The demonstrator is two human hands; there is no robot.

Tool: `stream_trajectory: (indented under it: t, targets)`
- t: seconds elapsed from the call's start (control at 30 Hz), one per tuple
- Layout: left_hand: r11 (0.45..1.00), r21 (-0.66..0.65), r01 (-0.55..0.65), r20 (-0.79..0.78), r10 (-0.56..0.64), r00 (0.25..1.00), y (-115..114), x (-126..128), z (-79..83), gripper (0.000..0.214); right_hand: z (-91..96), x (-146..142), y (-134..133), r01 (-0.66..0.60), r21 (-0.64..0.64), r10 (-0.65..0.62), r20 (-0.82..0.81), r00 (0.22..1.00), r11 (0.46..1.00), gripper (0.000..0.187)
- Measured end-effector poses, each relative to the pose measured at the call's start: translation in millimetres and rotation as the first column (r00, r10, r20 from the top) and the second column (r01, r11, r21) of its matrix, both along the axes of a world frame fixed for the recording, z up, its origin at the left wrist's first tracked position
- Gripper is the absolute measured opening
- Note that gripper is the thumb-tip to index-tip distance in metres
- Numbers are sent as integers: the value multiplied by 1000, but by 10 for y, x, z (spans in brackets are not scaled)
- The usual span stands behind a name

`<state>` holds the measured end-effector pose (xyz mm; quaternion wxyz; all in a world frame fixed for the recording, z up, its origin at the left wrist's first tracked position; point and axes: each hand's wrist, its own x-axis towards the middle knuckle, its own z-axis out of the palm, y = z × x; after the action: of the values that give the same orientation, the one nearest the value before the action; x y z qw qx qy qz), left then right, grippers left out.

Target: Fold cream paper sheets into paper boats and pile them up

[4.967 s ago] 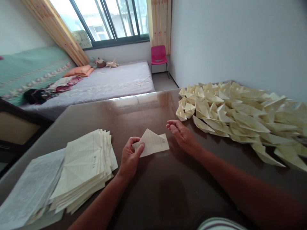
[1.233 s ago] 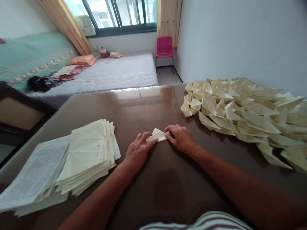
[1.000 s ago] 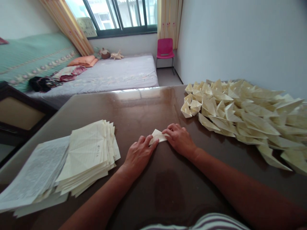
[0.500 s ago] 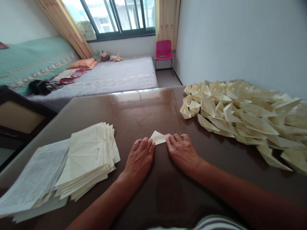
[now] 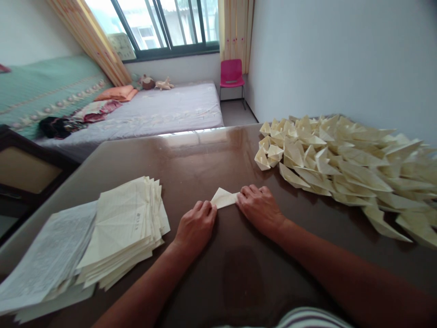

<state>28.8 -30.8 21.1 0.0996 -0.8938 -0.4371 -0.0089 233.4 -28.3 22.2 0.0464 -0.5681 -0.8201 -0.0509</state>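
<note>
A small folded piece of cream paper lies between my hands, with a pointed peak on its upper edge. Its left end is gripped by my left hand, whose fingers are curled closed. My right hand closes on the right end, fingers bent over it. Both ends of the paper are hidden under the fingers. To the left sits a stack of creased cream sheets. Over on the right is a large heap of folded paper boats, with a few smaller folded pieces at its near left corner.
The brown glossy table carries all the paper. Printed grey-white sheets lie at its left edge, beside a dark wooden chair. Beyond the table are a bed, a pink chair and a window.
The fingers of both hands have curled in more around the ends of the folded paper. My right hand has shifted slightly upward. The view has moved a little.
</note>
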Motion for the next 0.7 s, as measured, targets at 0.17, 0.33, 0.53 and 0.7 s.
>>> stream_trajectory:
  t: [0.17, 0.33, 0.53, 0.7]
  targets:
    - [995, 7, -102, 212, 98, 972, 123, -29, -118, 25, -67, 84, 104, -9, -36, 5, -122, 993, 999, 27]
    - [986, -101, -129, 314, 155, 937, 184, -1, -178, 47, -83, 105, 113, -49, -64, 34, -209, 977, 997, 31]
    - [938, -318, -139, 467, 282, 838, 261, 10, -164, 49, -140, 110, 131, -69, -73, 43, -306, 951, 995, 27]
    - [880, -457, -127, 495, 371, 786, 328, -12, -164, 60, -180, 130, 155, -62, -92, 21, -394, 919, 994, 22]
